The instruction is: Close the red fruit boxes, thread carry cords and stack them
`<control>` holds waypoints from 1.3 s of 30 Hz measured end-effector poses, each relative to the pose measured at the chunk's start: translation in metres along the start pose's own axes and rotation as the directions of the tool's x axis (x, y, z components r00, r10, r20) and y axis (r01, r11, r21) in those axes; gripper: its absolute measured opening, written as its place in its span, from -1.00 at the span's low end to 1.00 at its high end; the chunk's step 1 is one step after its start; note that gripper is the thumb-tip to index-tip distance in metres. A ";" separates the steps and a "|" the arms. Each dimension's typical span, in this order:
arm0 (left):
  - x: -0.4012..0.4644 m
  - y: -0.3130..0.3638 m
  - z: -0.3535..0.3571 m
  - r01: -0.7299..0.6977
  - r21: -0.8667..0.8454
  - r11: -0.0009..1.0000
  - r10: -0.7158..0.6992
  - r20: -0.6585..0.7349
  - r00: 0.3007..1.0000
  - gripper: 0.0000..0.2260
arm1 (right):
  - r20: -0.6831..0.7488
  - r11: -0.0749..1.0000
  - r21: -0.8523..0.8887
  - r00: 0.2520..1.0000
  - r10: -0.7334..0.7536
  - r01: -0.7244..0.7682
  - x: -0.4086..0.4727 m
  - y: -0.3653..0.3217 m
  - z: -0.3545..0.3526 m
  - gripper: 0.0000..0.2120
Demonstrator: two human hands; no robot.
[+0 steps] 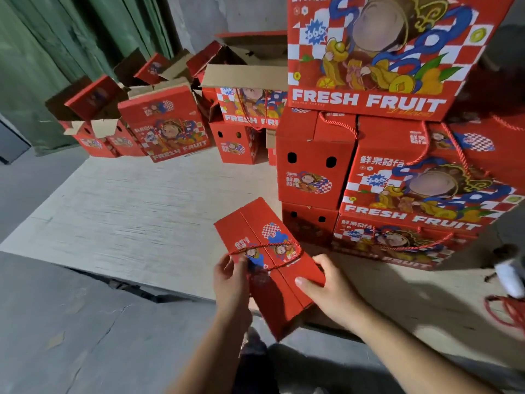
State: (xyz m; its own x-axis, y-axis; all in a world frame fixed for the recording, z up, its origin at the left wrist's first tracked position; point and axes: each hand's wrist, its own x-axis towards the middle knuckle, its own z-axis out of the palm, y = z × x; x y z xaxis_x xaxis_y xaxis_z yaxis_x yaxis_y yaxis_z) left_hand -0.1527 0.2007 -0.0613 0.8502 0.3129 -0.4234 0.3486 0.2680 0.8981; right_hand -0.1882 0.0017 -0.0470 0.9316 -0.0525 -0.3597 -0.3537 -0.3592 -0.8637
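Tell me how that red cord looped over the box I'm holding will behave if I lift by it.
The red cord looks floppy; it sags across the box. It would probably draw taut and carry, as the lid looks closed. The box may swing or tilt.

Closed box [270,265] held nearest, over front edge of board [136,211], left hand [230,282] on its left side, right hand [326,291] on its right. Cord [267,247] across top of that box. Stack of closed boxes [397,166] right and behind, on board. Open boxes [159,120] in row along far edge. Cord bundle [508,311] far right, on floor.
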 end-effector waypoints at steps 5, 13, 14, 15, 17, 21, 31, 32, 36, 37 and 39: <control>0.090 0.059 -0.034 -0.087 0.069 0.994 0.056 0.369 0.928 -0.54 | -0.091 0.987 0.158 0.996 -0.014 0.028 0.048 -0.031 0.087 -0.56; 0.189 0.095 -0.008 -0.158 0.146 0.977 0.027 0.645 0.764 -0.47 | -0.620 0.980 -0.192 0.780 -0.084 -0.047 0.138 -0.093 0.130 -0.44; 0.200 0.100 -0.001 -0.163 0.137 0.977 0.030 0.669 0.743 -0.49 | -0.661 0.964 -0.240 0.747 -0.073 -0.118 0.143 -0.097 0.135 -0.44; 0.209 0.104 0.007 -0.153 0.134 0.979 0.021 0.683 0.730 -0.51 | -0.702 0.930 -0.304 0.709 -0.071 -0.208 0.147 -0.102 0.140 -0.44; 0.225 0.110 0.022 -0.127 0.130 0.983 -0.002 0.705 0.709 -0.57 | -0.741 0.828 -0.463 0.651 -0.166 -0.316 0.151 -0.112 0.148 -0.49; 0.257 0.117 0.057 -0.138 0.170 0.976 -0.042 0.767 0.640 -0.50 | -0.500 0.634 -0.751 0.788 -0.360 -0.187 0.156 -0.122 0.163 -0.43; 0.294 0.135 0.049 -0.160 0.311 0.937 -0.164 0.795 0.584 -0.60 | -0.526 0.722 -0.652 0.823 -0.213 -0.230 0.201 -0.177 0.164 -0.60; 0.299 0.139 0.037 -0.148 0.326 0.934 -0.176 0.776 0.605 -0.68 | -0.498 0.740 -0.643 0.841 -0.210 -0.197 0.212 -0.186 0.167 -0.61; 0.327 0.179 -0.019 -0.171 0.310 0.935 -0.109 0.712 0.694 -0.76 | -0.301 0.762 -0.647 0.925 -0.233 -0.019 0.269 -0.228 0.195 -0.50; 0.338 0.193 -0.029 -0.202 0.303 0.931 -0.068 0.689 0.721 -0.73 | -0.236 0.779 -0.626 0.943 -0.236 0.038 0.284 -0.242 0.207 -0.46; 0.362 0.225 -0.046 -0.267 0.295 0.917 0.022 0.632 0.775 -0.67 | -0.097 0.807 -0.565 0.958 -0.270 0.170 0.314 -0.273 0.229 -0.38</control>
State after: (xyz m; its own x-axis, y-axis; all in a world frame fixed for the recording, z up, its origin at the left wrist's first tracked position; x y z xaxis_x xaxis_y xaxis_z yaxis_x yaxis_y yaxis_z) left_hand 0.2147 0.4165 -0.0180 0.9157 -0.3272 -0.2333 0.2095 -0.1066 0.9720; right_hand 0.1819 0.2971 -0.0053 0.9960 -0.0436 -0.0775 -0.0796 -0.8257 -0.5585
